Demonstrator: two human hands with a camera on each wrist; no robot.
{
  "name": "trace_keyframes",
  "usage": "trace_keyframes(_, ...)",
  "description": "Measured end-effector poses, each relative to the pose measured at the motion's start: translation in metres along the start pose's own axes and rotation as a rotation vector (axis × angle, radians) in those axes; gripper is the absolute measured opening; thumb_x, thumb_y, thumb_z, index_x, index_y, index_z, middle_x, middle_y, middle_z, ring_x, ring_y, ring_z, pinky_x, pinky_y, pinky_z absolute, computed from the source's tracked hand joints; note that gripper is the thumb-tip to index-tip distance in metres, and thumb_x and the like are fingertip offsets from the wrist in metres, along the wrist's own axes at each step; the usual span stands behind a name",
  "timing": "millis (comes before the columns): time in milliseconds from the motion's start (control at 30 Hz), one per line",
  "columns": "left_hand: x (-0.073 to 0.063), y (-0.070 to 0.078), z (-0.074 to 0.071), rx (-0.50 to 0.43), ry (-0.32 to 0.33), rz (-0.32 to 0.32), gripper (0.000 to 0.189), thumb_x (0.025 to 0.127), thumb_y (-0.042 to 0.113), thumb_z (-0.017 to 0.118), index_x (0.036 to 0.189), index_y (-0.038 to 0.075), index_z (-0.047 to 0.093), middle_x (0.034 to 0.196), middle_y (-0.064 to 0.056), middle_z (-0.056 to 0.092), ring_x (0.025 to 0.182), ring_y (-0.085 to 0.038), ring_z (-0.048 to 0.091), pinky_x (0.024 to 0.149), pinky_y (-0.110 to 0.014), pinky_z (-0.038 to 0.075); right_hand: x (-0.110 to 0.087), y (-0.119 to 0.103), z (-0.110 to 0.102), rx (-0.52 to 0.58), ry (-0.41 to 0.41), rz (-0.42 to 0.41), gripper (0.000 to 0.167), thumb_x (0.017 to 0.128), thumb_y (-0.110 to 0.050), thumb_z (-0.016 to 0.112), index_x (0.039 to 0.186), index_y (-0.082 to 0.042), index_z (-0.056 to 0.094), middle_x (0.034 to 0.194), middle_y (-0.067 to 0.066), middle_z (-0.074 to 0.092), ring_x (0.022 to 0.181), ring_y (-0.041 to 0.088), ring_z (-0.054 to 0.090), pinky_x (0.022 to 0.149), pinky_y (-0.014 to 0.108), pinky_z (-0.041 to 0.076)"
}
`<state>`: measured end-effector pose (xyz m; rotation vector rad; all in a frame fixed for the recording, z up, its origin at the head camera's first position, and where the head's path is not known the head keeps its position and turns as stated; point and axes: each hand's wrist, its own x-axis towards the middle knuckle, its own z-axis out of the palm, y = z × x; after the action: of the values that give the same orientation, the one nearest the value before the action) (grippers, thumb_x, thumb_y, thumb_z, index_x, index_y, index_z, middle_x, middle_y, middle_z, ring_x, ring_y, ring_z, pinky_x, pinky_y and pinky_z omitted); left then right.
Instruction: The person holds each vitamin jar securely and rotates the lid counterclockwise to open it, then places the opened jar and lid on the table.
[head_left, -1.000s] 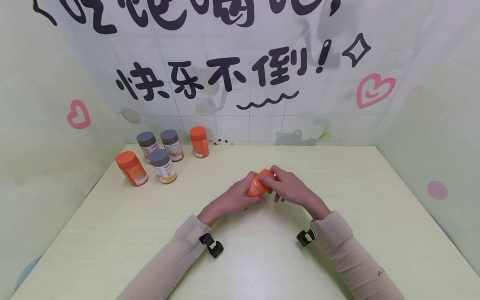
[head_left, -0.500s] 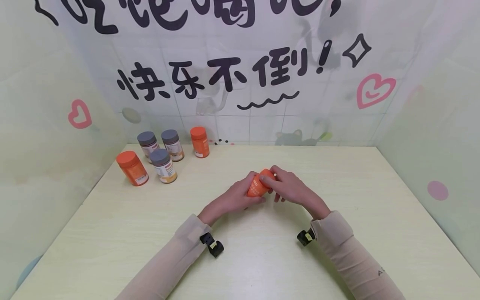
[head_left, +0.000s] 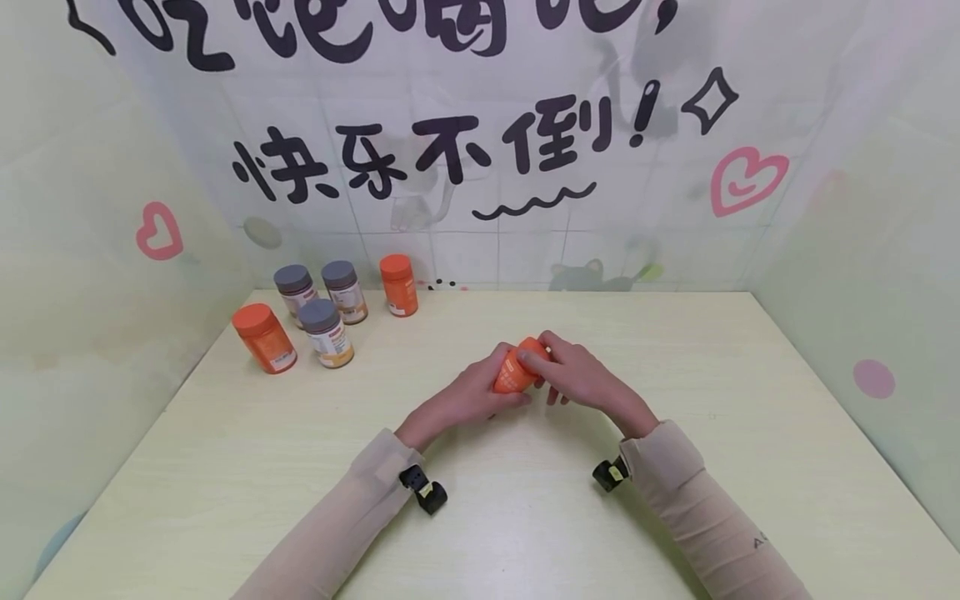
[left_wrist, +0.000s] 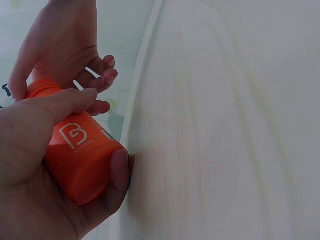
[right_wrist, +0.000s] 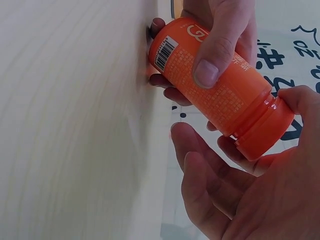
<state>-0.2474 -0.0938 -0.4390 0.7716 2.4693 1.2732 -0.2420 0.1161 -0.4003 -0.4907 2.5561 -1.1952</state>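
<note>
Over the middle of the table, an orange bottle [head_left: 512,374] with an orange cap [right_wrist: 266,131] is held tilted between both hands. My left hand [head_left: 477,392] grips the bottle's body, its thumb along the side, as the left wrist view shows. At the other end, my right hand [head_left: 581,377] pinches the cap between thumb and index finger; its other fingers are loosely bent. In the right wrist view the cap sits on the neck, with a narrow gap below its rim. A barcode and small print show on the label.
At the table's back left stand several jars with grey lids, among them a front jar [head_left: 327,333]. Beside them are a large orange jar [head_left: 266,338] and a smaller orange bottle [head_left: 400,286]. A printed back wall [head_left: 465,250] borders the light wooden table [head_left: 480,533].
</note>
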Motion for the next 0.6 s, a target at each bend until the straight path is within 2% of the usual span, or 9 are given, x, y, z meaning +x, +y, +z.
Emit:
trace_keyframes(167, -0.0008, -0.0005, -0.0008, -0.006, 0.002, 0.011, 0.053, 0.096, 0.024, 0.074, 0.138, 0.018, 0.042, 0.128, -0.002, 0.062, 0.108, -0.019, 0.058, 0.091, -0.033, 0.054, 0.0007, 0.0002, 0.0010, -0.005, 0.001, -0.003, 0.044, 0.104, -0.054, 0.050, 0.113, -0.011, 0.052, 0.096, 0.014, 0.070, 0.066, 0.030, 0.069, 0.060, 0.035, 0.056)
trace_keyframes(600, -0.0026, 0.0024, -0.0015, -0.020, -0.003, -0.002, 0.053, 0.096, 0.025, 0.073, 0.139, 0.018, 0.042, 0.127, -0.002, 0.062, 0.107, -0.019, 0.058, 0.087, -0.032, 0.054, 0.0006, 0.0006, 0.0020, -0.001, -0.003, -0.012, 0.044, 0.104, -0.055, 0.049, 0.113, -0.012, 0.052, 0.094, 0.014, 0.070, 0.065, 0.031, 0.070, 0.059, 0.036, 0.056)
